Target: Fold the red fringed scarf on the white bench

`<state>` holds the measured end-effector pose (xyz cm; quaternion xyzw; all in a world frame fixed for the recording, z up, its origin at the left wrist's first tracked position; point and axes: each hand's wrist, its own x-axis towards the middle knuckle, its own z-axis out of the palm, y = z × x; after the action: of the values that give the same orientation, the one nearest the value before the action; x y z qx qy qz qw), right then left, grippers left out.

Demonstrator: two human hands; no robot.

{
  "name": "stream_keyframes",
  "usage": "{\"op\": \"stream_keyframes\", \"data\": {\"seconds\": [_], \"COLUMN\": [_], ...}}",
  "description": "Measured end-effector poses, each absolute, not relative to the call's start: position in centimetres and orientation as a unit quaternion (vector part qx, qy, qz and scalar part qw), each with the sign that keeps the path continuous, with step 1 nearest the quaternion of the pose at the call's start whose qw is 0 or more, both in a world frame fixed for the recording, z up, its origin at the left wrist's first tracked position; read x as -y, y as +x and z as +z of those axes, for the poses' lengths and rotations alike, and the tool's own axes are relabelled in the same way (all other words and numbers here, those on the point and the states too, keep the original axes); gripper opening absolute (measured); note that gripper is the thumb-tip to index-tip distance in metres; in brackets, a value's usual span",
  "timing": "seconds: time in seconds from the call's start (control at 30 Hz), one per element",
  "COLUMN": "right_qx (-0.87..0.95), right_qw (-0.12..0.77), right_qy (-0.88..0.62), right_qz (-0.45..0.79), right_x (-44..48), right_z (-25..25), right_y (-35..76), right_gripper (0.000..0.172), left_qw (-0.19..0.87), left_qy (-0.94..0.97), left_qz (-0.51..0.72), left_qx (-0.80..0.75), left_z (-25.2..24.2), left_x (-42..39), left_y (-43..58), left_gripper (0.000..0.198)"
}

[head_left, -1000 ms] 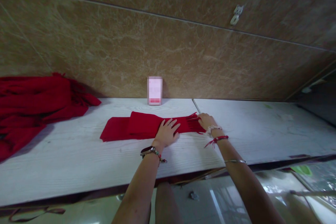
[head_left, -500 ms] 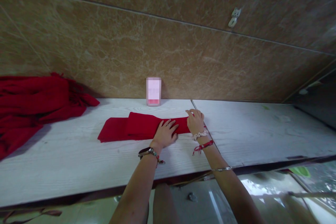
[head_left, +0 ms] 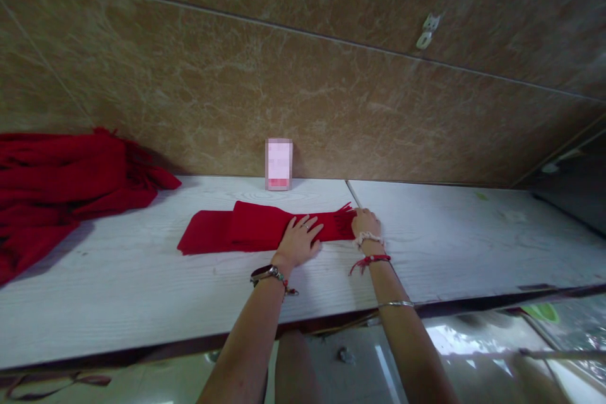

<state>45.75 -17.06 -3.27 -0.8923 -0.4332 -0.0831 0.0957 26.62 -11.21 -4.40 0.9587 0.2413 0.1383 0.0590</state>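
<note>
A folded red scarf (head_left: 246,227) lies flat on the white wooden table (head_left: 142,290), its fringe pointing right. My left hand (head_left: 299,241) presses flat on the scarf's right part with fingers spread. My right hand (head_left: 365,223) rests at the fringed end (head_left: 344,218), its fingers curled down onto the fringe. Both wrists wear bracelets.
A heap of red scarves (head_left: 57,189) sits at the table's far left. A small pink and white box (head_left: 279,164) stands against the brown marble wall behind the scarf. A seam divides the table top just right of the scarf. The table's front edge runs below my forearms.
My right hand slid left along the scarf's end, then came back right to the fringe. My left hand stayed pressed on the scarf.
</note>
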Motion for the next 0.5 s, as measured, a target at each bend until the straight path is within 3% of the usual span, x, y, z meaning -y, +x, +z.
{"op": "stream_keyframes", "data": {"seconds": [0.17, 0.3, 0.5], "right_qx": [0.544, 0.583, 0.453], "right_qw": [0.198, 0.156, 0.131], "right_qy": [-0.810, -0.797, -0.879], "right_qz": [-0.099, -0.034, -0.067], "right_x": [16.5, 15.5, 16.9], "right_z": [-3.2, -4.0, -3.9], "right_y": [45.4, 43.7, 45.2], "right_gripper": [0.038, 0.033, 0.036], "left_qw": [0.059, 0.061, 0.063], "left_qy": [0.959, 0.959, 0.960], "left_qz": [0.138, 0.140, 0.138], "left_qx": [-0.242, -0.239, -0.237], "left_z": [-4.3, -4.4, -4.4], "left_x": [11.3, 11.3, 11.2], "left_y": [26.7, 26.7, 26.7], "left_gripper": [0.041, 0.041, 0.042]}}
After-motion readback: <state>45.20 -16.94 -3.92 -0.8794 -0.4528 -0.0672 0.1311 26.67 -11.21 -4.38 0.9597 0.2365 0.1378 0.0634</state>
